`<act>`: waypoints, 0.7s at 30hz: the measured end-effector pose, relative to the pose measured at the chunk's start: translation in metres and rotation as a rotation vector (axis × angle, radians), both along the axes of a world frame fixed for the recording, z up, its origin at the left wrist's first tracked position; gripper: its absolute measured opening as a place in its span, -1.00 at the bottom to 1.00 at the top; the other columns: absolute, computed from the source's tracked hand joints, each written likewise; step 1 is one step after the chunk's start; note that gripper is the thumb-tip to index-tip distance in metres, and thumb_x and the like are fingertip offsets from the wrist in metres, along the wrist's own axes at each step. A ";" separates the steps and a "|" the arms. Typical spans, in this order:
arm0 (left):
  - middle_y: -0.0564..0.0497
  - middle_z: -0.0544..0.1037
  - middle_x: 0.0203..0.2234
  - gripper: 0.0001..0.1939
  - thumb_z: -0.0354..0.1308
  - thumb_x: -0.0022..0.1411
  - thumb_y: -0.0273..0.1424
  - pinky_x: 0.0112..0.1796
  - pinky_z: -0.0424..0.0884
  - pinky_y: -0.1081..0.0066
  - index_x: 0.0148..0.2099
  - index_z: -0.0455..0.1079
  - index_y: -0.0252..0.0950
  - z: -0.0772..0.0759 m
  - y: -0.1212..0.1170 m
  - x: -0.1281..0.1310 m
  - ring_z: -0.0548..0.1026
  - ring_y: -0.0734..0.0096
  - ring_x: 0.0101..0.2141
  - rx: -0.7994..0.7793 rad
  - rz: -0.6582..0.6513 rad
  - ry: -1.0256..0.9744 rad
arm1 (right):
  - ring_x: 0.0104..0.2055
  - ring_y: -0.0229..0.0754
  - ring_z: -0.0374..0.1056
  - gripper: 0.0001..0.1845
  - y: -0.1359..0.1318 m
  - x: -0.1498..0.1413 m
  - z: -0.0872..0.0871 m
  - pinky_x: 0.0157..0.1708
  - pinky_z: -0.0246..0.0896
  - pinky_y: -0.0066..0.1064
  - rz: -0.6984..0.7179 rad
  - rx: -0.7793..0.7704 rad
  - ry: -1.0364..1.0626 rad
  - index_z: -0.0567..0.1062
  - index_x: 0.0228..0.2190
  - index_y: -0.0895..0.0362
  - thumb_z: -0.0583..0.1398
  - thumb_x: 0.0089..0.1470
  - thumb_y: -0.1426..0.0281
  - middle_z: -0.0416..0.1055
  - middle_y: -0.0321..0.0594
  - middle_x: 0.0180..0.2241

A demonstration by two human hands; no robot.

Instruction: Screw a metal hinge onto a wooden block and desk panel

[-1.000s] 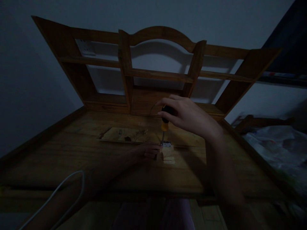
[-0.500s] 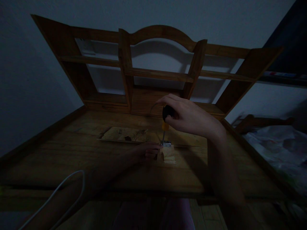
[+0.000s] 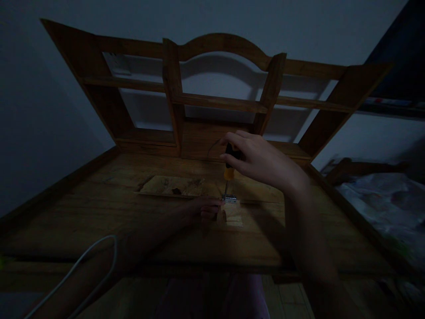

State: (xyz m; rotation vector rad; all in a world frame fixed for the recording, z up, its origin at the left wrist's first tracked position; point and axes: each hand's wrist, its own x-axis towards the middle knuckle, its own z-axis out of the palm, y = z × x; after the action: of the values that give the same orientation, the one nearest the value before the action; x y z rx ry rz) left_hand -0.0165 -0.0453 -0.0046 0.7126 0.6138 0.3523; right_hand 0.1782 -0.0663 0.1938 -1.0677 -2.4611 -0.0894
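My right hand [image 3: 262, 161] is closed round the black and orange handle of a screwdriver [image 3: 228, 170], held upright. Its thin shaft points down onto a small metal hinge [image 3: 230, 199] at the edge of a pale wooden block [image 3: 232, 215]. My left hand [image 3: 204, 209] rests on the wooden desk [image 3: 99, 212] with its fingertips pressed against the left side of the block, beside the shaft. The room is dim and the fingers of the left hand are hard to make out.
A wooden hutch with shelves and an arched top [image 3: 219, 93] stands at the back of the desk. A lighter board [image 3: 172, 186] lies flat behind the block. A white cable [image 3: 83, 266] loops at the lower left. Crumpled plastic [image 3: 381, 204] lies to the right.
My right hand has shifted its grip on the screwdriver handle, the fingers turning round it. The left hand and the block stay where they were.
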 end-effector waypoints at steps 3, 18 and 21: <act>0.29 0.00 -0.78 -0.88 0.13 0.33 -0.39 -0.70 -0.13 0.57 -0.29 0.27 -0.26 0.003 -0.001 0.002 -0.15 0.64 -0.75 -0.012 -0.013 0.016 | -0.06 -0.02 0.38 -0.72 0.000 -0.001 -0.001 -0.04 0.20 -0.20 -0.008 0.000 0.011 0.43 -0.02 0.06 0.16 0.24 0.32 0.45 -0.11 -0.08; 0.27 0.02 -0.78 -0.83 0.15 0.31 -0.41 -0.68 -0.12 0.55 -0.34 0.25 -0.28 -0.001 0.000 0.001 -0.13 0.66 -0.74 -0.021 -0.013 -0.025 | 0.21 -0.01 0.28 -0.43 -0.003 0.002 0.001 0.20 0.14 -0.09 0.104 -0.042 0.032 0.30 0.23 0.06 0.13 0.20 0.45 0.33 -0.12 0.22; 0.28 0.03 -0.78 -0.88 0.12 0.33 -0.42 -0.68 -0.13 0.57 -0.30 0.27 -0.30 0.001 -0.001 0.002 -0.13 0.67 -0.74 -0.027 -0.002 -0.022 | 0.23 0.01 0.27 -0.43 -0.001 0.003 0.000 0.22 0.13 -0.06 0.086 -0.021 0.039 0.29 0.24 0.06 0.14 0.20 0.42 0.33 -0.11 0.22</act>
State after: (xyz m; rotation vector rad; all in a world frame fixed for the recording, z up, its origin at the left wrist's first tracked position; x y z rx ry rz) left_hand -0.0149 -0.0460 -0.0040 0.6828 0.5955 0.3487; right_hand 0.1813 -0.0671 0.1937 -0.9622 -2.4737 -0.0155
